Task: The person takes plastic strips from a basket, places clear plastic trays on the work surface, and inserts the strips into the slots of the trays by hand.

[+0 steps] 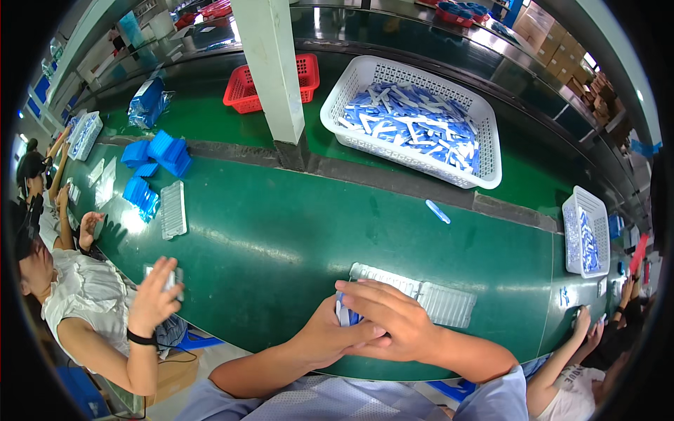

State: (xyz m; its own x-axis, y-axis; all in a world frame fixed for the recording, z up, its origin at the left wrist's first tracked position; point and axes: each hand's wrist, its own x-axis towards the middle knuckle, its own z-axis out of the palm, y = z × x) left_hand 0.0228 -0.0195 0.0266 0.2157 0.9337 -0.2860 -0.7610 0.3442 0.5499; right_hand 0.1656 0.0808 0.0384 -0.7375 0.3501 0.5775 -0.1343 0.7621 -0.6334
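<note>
My left hand [320, 332] is closed around slim blue-and-white plastic pieces [344, 313], whose exact kind I cannot make out. My right hand [394, 317] wraps over them from the right, its fingers lying across the top, so most of the pieces are hidden. Just beyond my hands lies a clear ridged plastic tray [450, 305], opened out flat in two halves; my right hand partly covers its left half. One loose blue-and-white piece [438, 211] rests farther off on the green table [281, 231].
A white basket [330, 116] heaped with similar pieces stands at the back, beside a post [270, 70] and a red basket [242, 95]. Blue tray stacks [168, 151] sit left. A co-worker's hand [156, 298] works near my left; another white basket [572, 238] stands right.
</note>
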